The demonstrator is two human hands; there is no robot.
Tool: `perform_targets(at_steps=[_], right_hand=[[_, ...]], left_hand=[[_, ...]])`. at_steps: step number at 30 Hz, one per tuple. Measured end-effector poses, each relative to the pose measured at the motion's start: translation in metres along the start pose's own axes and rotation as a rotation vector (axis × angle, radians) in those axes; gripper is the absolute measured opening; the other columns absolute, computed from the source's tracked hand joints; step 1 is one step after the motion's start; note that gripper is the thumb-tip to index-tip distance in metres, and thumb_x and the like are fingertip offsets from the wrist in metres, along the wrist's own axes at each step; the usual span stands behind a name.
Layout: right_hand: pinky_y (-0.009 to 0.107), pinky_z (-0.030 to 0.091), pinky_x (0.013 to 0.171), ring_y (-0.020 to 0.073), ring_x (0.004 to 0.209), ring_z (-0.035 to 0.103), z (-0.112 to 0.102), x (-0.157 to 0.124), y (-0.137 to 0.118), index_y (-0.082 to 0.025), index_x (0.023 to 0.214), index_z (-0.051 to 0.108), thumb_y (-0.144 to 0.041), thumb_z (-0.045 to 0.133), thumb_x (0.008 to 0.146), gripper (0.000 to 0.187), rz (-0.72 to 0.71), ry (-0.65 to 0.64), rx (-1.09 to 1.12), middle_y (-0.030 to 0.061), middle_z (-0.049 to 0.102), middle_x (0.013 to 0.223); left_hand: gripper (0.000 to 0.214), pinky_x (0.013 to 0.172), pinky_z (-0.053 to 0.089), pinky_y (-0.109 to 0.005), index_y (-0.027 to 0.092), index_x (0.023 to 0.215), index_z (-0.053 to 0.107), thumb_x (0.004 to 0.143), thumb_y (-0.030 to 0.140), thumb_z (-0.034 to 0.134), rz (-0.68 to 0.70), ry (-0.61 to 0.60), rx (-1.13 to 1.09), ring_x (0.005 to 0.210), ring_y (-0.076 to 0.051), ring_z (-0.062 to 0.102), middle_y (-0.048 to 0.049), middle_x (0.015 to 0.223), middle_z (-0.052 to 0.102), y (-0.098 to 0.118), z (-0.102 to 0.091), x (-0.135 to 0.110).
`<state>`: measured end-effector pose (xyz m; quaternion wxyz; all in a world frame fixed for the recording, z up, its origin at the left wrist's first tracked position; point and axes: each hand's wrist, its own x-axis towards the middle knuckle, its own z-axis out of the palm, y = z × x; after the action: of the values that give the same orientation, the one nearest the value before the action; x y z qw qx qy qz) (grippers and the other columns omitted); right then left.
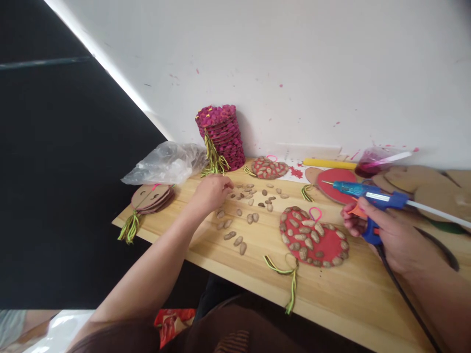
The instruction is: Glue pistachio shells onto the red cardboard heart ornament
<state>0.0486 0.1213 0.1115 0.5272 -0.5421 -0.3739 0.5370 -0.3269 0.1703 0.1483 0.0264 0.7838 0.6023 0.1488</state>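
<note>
My right hand [386, 230] grips a blue glue gun [371, 196] with an orange trigger; a white glue stick [437, 212] sticks out of its back and its nozzle points left. Below the nozzle lies a red heart-shaped piece [329, 241] partly covered with peanuts, with a pink loop on top and a yellow-green tassel [292, 279] at its lower tip. At the far side of loose peanuts [252, 218], my left hand [213, 192] reaches down with bent fingers close together. Whether a peanut is between its fingertips is hidden.
A stack of magenta decorated pieces [222, 139] leans at the wall beside a clear plastic bag [165, 164]. Cardboard pieces with a tassel [152, 198] lie at the left edge. Behind are another peanut-covered piece [270, 168], a yellow stick [329, 163] and a cup with red liquid [368, 166].
</note>
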Motion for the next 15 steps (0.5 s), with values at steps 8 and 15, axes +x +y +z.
perform_targets(at_steps=[8,15], right_hand=[[0.018,0.049,0.045,0.0116,0.056,0.060,0.001,-0.003,-0.001,-0.019,0.073,0.070,-0.056,0.082,0.068,0.039,-0.015,-0.024,-0.014,0.0027,0.066,0.070],[0.018,0.049,0.046,0.0113,0.056,0.059,0.002,-0.003,-0.002,-0.019,0.073,0.071,-0.056,0.081,0.069,0.038,0.010,-0.020,-0.021,0.0023,0.066,0.069]], left_hand=[[0.036,0.064,0.040,-0.027,0.016,0.071,0.072,0.093,0.039,0.057,0.061,0.000,-0.037,0.065,-0.018,0.060,-0.0047,0.066,0.067,0.034,-0.004,0.033],[0.018,0.082,0.049,-0.025,0.018,0.090,0.075,0.087,0.015,0.057,0.206,-0.005,-0.328,0.088,-0.017,0.068,-0.0027,0.093,0.076,0.018,0.025,0.038]])
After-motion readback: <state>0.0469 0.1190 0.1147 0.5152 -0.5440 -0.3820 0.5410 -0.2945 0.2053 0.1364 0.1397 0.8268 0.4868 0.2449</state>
